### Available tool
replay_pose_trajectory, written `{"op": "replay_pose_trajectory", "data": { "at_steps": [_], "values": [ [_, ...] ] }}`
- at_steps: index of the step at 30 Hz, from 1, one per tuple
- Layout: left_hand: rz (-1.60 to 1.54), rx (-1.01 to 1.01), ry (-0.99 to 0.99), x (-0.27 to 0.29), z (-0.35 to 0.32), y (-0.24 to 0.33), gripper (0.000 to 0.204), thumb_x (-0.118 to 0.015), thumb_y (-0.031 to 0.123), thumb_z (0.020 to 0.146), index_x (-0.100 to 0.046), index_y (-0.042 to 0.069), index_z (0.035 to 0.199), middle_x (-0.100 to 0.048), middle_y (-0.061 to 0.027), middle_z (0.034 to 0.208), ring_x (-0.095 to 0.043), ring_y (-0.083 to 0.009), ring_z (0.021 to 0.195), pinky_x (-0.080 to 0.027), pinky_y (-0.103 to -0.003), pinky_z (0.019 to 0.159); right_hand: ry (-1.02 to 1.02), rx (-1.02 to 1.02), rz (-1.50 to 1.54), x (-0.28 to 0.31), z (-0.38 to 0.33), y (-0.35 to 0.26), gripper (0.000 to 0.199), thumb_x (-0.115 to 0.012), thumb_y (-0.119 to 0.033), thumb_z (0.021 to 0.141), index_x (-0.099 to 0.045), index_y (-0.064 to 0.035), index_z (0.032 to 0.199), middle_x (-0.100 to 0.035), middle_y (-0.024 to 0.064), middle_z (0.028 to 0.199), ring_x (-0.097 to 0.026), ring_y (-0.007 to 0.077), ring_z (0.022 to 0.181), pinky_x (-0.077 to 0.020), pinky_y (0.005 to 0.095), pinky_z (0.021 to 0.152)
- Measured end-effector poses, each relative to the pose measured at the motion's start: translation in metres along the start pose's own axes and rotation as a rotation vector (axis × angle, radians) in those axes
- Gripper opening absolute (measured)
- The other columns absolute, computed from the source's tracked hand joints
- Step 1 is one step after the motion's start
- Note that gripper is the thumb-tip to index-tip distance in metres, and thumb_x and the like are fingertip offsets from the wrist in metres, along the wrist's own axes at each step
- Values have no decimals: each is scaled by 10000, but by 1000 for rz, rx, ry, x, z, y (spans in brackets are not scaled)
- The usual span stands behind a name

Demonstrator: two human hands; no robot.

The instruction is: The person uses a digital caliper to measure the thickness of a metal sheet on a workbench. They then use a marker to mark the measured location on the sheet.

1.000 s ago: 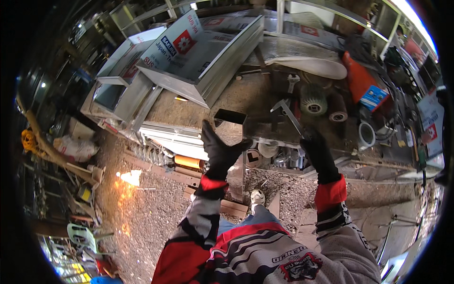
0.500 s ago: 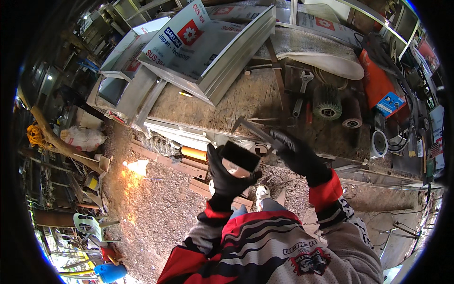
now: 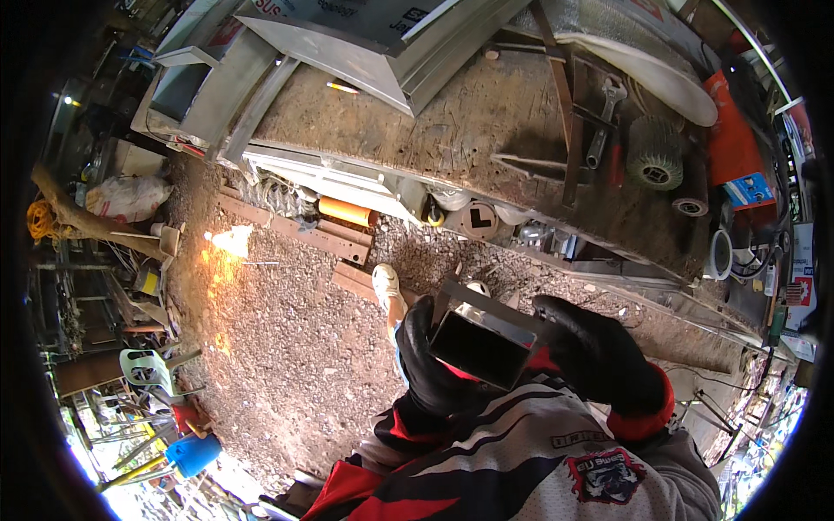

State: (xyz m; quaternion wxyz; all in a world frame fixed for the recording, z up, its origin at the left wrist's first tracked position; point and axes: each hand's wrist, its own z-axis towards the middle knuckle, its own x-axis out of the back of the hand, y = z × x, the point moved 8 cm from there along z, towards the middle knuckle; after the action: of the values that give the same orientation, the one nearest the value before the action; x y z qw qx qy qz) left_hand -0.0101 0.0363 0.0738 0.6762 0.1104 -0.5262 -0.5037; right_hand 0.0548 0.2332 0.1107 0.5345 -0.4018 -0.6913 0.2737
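Observation:
My left hand (image 3: 434, 373), in a black glove, is closed around a short rectangular piece of metal tube (image 3: 480, 350) with a thin pale rim and a dark face turned up. An L-shaped flat metal tool (image 3: 493, 307) lies along the tube's far edge, its short leg beside the tube's left corner. My right hand (image 3: 599, 354), also gloved in black, grips the other end of this tool, with fingers close to the tube's right side. The exact kind of tool is not clear. Both hands are low, in front of my chest.
A worn wooden workbench (image 3: 373, 117) spans the far side, bearing a sheet-metal trough (image 3: 347, 48), an adjustable wrench (image 3: 605, 122), a flap wheel (image 3: 655, 154) and an orange-red machine (image 3: 731, 130). Planks (image 3: 278, 223) and an orange cylinder (image 3: 346, 211) lie on the gravel (image 3: 287, 347). A pale chair (image 3: 146, 369) stands left.
Both hands have come down and closer to my body. The tool, earlier held apart above the tube, now lies against the tube's far edge. My view has shifted too.

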Motion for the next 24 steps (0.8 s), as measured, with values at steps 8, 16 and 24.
{"op": "replay_pose_trajectory", "data": {
  "at_steps": [8,16,24],
  "values": [
    [-94,31,28,2,4,-1,1176,-919,590,579,-389,-83,1385,-543,-232,1215,-595,-371,1039,-489,-478,866,78,40,67,-9,-5,-16,472,-603,-73,943,-509,-12,1401,-704,176,961,-712,315,844,-554,387,779],
    [-225,57,-3,-5,9,-5,1159,-952,544,561,-391,-73,1367,-544,-214,1205,-608,-322,1030,-502,-452,855,76,22,-38,-5,2,-22,532,-657,-70,891,-506,6,1396,-694,192,1006,-691,378,902,-552,418,796],
    [-298,56,-34,-12,25,-13,1182,-982,499,537,-374,-68,1377,-533,-216,1217,-604,-309,1045,-502,-450,863,104,-35,-150,0,6,-27,544,-655,-56,889,-497,19,1405,-668,223,1099,-689,381,923,-549,404,812]
  ]
}}
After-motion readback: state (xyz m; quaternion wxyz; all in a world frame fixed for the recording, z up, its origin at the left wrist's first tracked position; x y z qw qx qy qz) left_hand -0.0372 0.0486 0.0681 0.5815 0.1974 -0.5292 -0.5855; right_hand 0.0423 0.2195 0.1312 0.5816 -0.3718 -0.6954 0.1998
